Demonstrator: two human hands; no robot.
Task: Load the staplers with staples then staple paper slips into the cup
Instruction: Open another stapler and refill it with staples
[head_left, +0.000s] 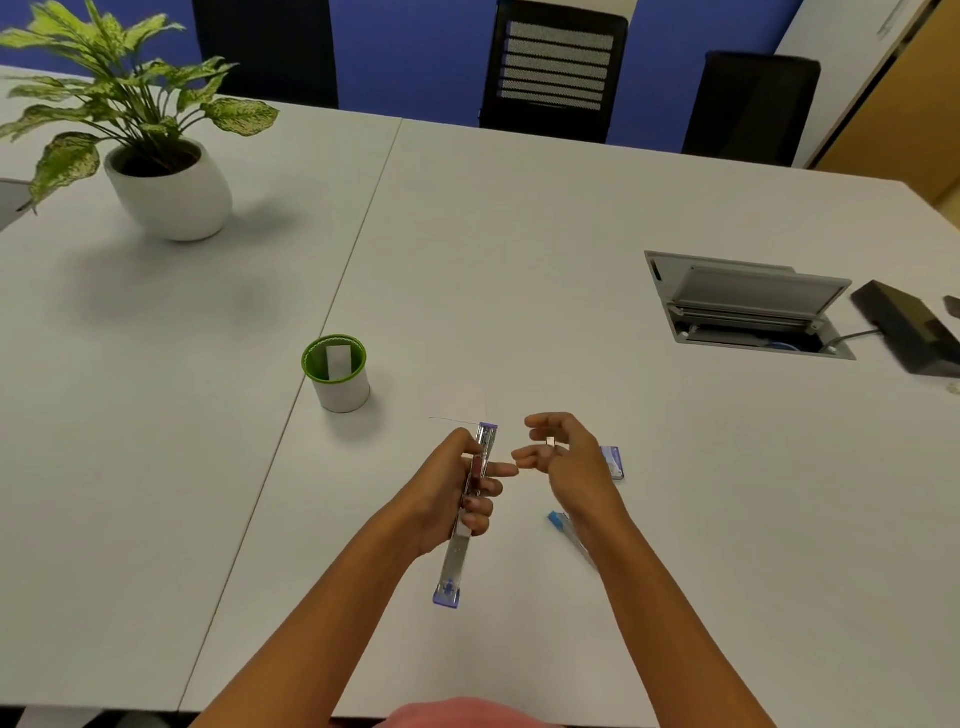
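1. Green-rimmed cup (336, 375) stands on the desk (519, 249), one paper slip (338, 362) upright inside.
2. Left hand (451, 493), grip clenched round the opened purple stapler (467, 512).
3. Right hand (563, 451) pinches a staple strip (550, 442); staple box (614, 462) just beside.

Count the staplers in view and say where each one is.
2. A purple stapler, opened out, is held in the left hand. A blue stapler lies on the table, partly hidden under the right forearm. Others may be hidden.

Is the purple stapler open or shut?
Open: the purple stapler in the left hand is unfolded straight, its metal staple channel exposed.
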